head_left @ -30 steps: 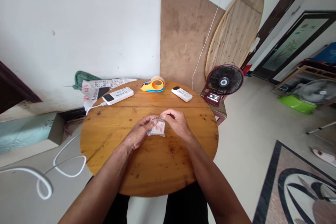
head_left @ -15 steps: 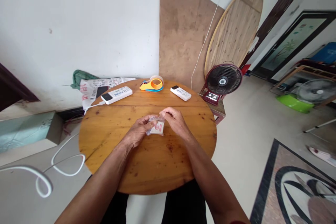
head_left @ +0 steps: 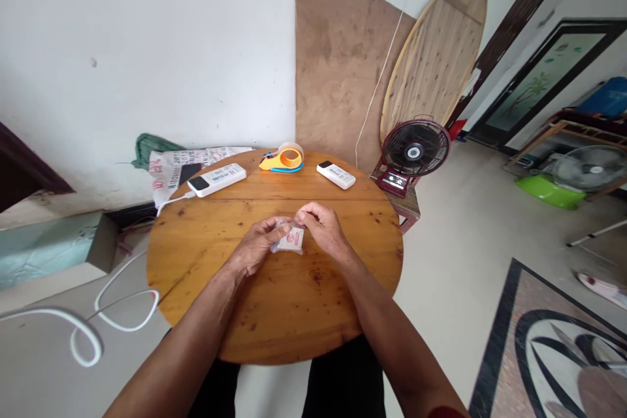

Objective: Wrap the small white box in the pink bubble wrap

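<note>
Both hands meet over the middle of a round wooden table point(head_left: 206, 274). My left hand point(head_left: 255, 247) and my right hand point(head_left: 321, 228) pinch the top edge of a small clear plastic packet point(head_left: 290, 240) with a white and red label inside. The packet hangs between the fingertips, just above the tabletop. Fingers of both hands are closed on it.
At the table's far edge lie a white remote point(head_left: 216, 179) with a white cable, an orange and blue tape dispenser point(head_left: 283, 159) and a second white remote point(head_left: 336, 175). A dark red fan point(head_left: 415, 149) stands right of the table. Boards lean on the wall.
The hands and packet hold almost the same pose; only the view has shifted slightly.
</note>
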Action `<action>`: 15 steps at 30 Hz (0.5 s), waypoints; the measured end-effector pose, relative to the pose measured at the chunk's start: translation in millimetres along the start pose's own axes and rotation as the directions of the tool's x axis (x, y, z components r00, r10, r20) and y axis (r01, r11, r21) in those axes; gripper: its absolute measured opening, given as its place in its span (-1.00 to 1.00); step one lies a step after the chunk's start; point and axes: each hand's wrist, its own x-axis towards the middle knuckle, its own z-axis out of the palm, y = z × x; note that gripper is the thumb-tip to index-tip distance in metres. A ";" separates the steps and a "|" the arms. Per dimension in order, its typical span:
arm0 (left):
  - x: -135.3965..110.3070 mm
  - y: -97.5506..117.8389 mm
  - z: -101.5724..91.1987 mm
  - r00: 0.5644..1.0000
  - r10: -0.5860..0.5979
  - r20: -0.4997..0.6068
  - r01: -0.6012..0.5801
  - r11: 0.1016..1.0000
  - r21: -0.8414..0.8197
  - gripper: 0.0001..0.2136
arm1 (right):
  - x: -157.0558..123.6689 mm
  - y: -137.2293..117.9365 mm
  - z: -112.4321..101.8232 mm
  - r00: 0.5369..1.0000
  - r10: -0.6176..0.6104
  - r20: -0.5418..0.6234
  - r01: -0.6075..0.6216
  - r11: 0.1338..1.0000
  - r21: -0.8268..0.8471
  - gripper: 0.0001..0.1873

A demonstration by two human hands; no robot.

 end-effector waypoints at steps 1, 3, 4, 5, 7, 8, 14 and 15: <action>0.1 0.3 -0.2 1.000 0.000 -0.003 0.000 1.000 -0.007 -0.62 | -0.4 -0.3 0.7 1.000 -0.006 -0.002 0.006 1.000 -0.006 -0.83; 0.2 1.2 -0.3 1.000 0.003 -0.010 -0.004 1.000 -0.028 -0.63 | -1.2 -2.0 1.7 1.000 -0.012 -0.009 0.012 1.000 -0.012 -0.82; 0.3 1.6 -0.3 1.000 0.005 -0.014 -0.006 0.999 -0.041 -0.63 | -1.7 -3.5 1.9 1.000 -0.013 -0.012 0.013 1.000 -0.012 -0.82; 0.4 1.9 -0.3 1.000 0.006 -0.019 -0.007 0.998 -0.056 -0.62 | -2.2 -5.3 1.9 1.000 -0.015 -0.012 0.015 1.000 -0.009 -0.81; 1.2 2.0 -0.9 1.000 0.007 -0.027 -0.009 0.996 -0.088 -0.61 | -3.5 -9.2 1.3 0.999 -0.035 -0.004 0.035 0.999 -0.011 -0.80; 1.7 1.8 -1.5 0.999 0.006 -0.032 -0.009 0.995 -0.104 -0.61 | -4.2 -11.0 0.8 0.998 -0.061 0.010 0.062 0.998 -0.025 -0.79; 6.1 0.1 -7.6 0.999 0.009 -0.050 -0.018 0.984 -0.175 -0.65 | -8.9 -14.2 1.0 0.936 -0.298 0.189 0.343 0.896 -0.283 -0.76; 6.5 0.1 -8.5 0.999 0.017 -0.048 -0.025 0.984 -0.178 -0.65 | -9.7 -13.9 2.2 0.922 -0.322 0.216 0.380 0.865 -0.329 -0.74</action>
